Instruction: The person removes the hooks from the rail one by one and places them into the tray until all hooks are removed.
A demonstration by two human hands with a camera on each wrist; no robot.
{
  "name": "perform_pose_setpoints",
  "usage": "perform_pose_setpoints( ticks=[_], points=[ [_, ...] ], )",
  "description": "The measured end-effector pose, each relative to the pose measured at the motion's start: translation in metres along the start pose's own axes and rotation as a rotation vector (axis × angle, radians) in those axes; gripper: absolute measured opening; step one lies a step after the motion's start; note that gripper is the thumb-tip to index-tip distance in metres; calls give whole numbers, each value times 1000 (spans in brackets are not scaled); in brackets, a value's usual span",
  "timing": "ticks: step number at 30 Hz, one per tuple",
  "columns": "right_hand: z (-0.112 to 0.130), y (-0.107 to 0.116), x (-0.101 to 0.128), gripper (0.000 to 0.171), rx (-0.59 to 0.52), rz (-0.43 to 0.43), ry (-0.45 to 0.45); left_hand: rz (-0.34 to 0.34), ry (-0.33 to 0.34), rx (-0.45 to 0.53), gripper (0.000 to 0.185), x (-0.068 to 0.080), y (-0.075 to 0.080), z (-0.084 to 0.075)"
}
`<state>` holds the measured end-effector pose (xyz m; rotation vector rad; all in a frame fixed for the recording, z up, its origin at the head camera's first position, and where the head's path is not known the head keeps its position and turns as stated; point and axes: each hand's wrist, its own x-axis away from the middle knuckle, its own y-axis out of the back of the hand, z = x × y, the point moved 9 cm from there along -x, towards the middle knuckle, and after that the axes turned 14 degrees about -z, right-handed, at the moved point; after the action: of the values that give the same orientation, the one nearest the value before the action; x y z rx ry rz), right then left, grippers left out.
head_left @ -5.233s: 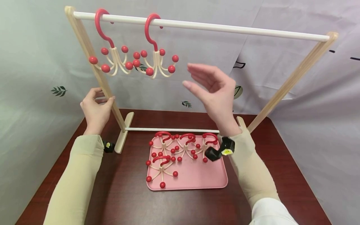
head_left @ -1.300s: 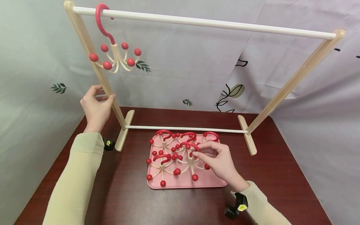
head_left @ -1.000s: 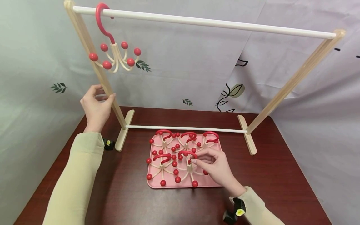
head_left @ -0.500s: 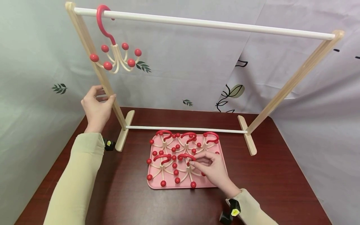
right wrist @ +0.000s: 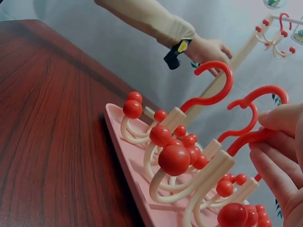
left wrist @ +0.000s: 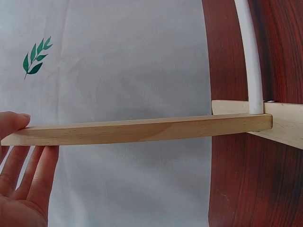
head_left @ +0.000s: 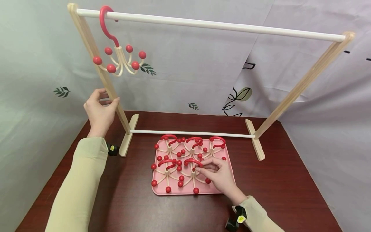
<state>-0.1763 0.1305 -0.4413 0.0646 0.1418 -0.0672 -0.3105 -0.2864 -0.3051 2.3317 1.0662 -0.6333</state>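
Two hands are working at a wooden rack that is standing on a dark red table. The left hand is gripping the rack's left post partway up, with the thumb lying on one face and the fingers reaching round the other; the left wrist view is showing the fingers fairly straight along the underside of the post. The right hand is resting over the near right part of a pink tray and is pinching the red hook of a multi-arm hanger between thumb and fingertips. This hanger is lying inside the tray, in its near row, with its cream arms spreading toward the tray's front edge and their red ball tips touching the tray floor. The right wrist view is showing the fingers closing on the red hook from the right.

A second hanger is lying just beside it on the left. Three more hangers are lying in the far row of the tray. The tray is sitting just in front of the rack's white lower bar.

One hanger is hanging by its hook from the white top bar, near the left post, well apart from the tray.
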Motion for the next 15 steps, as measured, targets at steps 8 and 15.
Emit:
perform_pose_setpoints(
  ticks=[8,15],
  points=[
    [-4,4,2,19,-19,-1,8,2,-6,14,37,0,0,-1],
    [-4,6,2,32,-1,-3,18,8,4,11,39,0,0,0]
  ],
)
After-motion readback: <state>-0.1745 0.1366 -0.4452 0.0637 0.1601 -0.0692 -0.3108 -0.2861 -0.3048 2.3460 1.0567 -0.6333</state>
